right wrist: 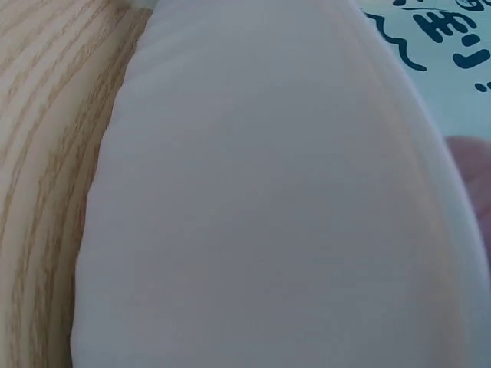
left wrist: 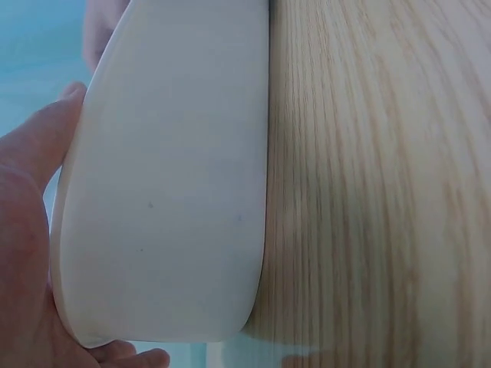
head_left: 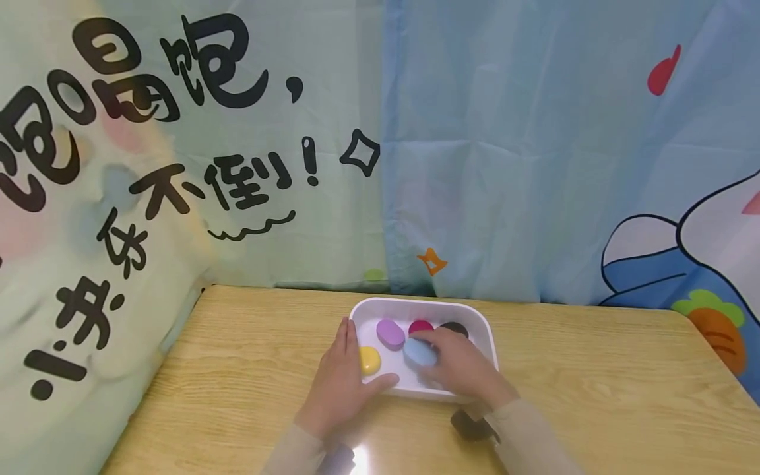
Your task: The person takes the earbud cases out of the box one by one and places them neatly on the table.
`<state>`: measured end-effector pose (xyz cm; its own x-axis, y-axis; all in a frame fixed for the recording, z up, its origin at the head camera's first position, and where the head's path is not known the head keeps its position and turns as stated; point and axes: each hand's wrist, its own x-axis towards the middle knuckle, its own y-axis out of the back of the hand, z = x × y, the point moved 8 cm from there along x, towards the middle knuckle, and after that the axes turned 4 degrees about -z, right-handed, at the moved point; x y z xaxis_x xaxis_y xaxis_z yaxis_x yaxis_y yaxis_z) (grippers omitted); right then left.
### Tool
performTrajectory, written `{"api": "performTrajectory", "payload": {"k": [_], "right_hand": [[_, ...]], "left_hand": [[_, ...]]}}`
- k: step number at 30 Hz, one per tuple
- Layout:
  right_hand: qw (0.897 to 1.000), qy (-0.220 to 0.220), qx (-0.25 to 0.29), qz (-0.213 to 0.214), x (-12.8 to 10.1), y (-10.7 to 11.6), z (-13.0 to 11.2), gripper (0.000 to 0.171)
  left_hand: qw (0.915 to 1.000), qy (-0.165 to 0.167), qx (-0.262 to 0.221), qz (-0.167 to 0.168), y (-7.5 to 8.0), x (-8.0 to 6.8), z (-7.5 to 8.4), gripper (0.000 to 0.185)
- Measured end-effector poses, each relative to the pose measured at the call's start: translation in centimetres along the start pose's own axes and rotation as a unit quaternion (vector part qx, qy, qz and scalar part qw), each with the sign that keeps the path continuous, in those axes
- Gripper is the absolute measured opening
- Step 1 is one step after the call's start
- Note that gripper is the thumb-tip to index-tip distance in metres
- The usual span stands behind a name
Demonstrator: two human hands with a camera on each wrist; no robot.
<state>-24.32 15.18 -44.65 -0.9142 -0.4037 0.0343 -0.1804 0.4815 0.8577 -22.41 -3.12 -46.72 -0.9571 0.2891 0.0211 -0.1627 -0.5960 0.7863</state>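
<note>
A: Okay, head view first. White tray (head_left: pixel 483 330) sits on the wooden table (head_left: pixel 594 382). Left hand (head_left: pixel 341 379) grasps its near-left corner, thumb curled over the rim. Right hand (head_left: pixel 460 366) is inside, fingers pinching the blue pebble (head_left: pixel 419 352)

B: Other pebbles?

A: Yellow one (head_left: pixel 369 360) at 9 o'clock from the blue, purple (head_left: pixel 390 333) at 11, red (head_left: pixel 420 326) at 12, black (head_left: pixel 454 328) at 1

B: Wrist views?

A: No pebbles there. Left wrist shows the tray's (left wrist: pixel 169 192) outer wall, the left hand's (left wrist: pixel 27 230) palm against it, and table grain (left wrist: pixel 383 192). Right wrist is nearly all tray wall (right wrist: pixel 268 215); can't tell fingers there
</note>
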Motion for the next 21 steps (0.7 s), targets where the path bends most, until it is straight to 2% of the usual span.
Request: {"api": "performTrajectory", "payload": {"k": [3,12,21], "right_hand": [[0.999,-0.029,0.003,0.031,-0.3,0.5,0.3,0.048],[0.992,-0.02,0.018,0.127,-1.5,2.3,-0.4,0.046],[0.982,-0.065,0.009,0.177,-2.4,3.5,0.3,0.048]], "left_hand": [[1.0,0.002,-0.002,-0.001,0.0,0.0,0.0,0.117],[0.9998,0.012,-0.012,-0.011,0.0,0.0,-0.1,0.117],[0.9994,0.019,-0.027,-0.012,-0.2,0.1,-0.2,0.118]]}}
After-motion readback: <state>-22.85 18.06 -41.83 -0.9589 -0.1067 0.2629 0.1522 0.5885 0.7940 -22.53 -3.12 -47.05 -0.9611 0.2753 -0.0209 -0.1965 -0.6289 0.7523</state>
